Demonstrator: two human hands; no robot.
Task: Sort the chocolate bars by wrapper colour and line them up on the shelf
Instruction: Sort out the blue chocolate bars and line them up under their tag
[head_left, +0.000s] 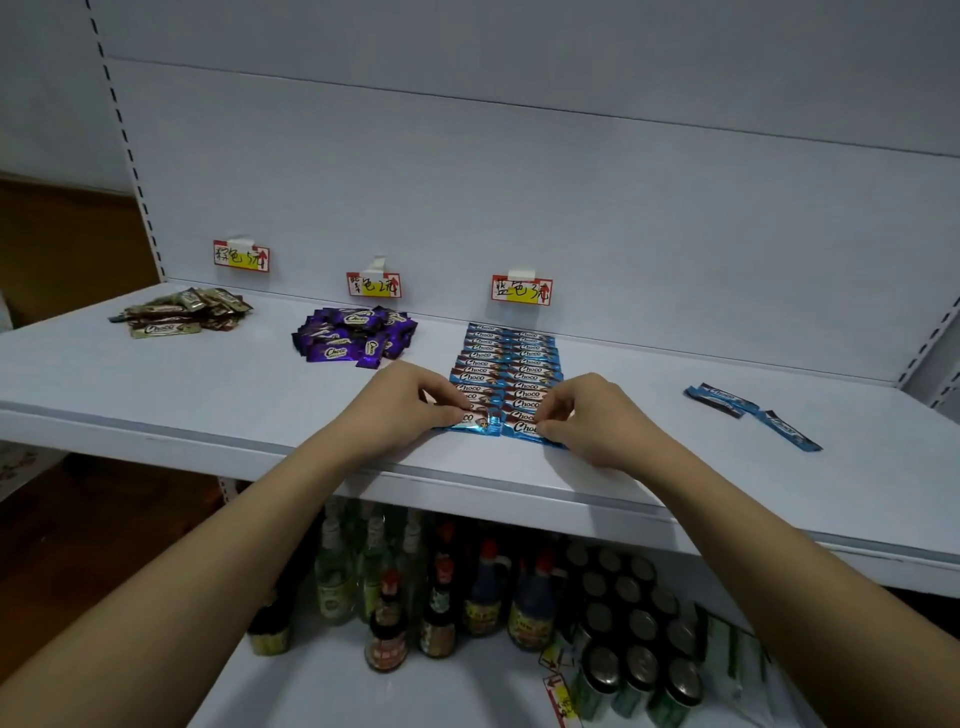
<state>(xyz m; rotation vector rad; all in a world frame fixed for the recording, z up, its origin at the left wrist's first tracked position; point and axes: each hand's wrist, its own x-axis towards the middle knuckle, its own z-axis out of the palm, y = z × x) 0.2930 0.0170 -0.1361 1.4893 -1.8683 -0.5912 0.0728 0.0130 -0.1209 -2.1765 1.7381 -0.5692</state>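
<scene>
Head view: left hand (402, 400) and right hand (587, 415) each pinch front blue bars (511, 423), half covering them.

My shelf (208, 384) is pale grey-white. The lined-up bars (511, 364) are blue with brown bands and white "Choco" lettering; the middle heap (353, 338) is purple, the left heap (182, 312) olive-brown. The tags (521, 290) are red, yellow and white with black handwriting.

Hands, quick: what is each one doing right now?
Left hand: pinches the front-left blue bar.
Right hand: pinches the front-right blue bar.
</scene>
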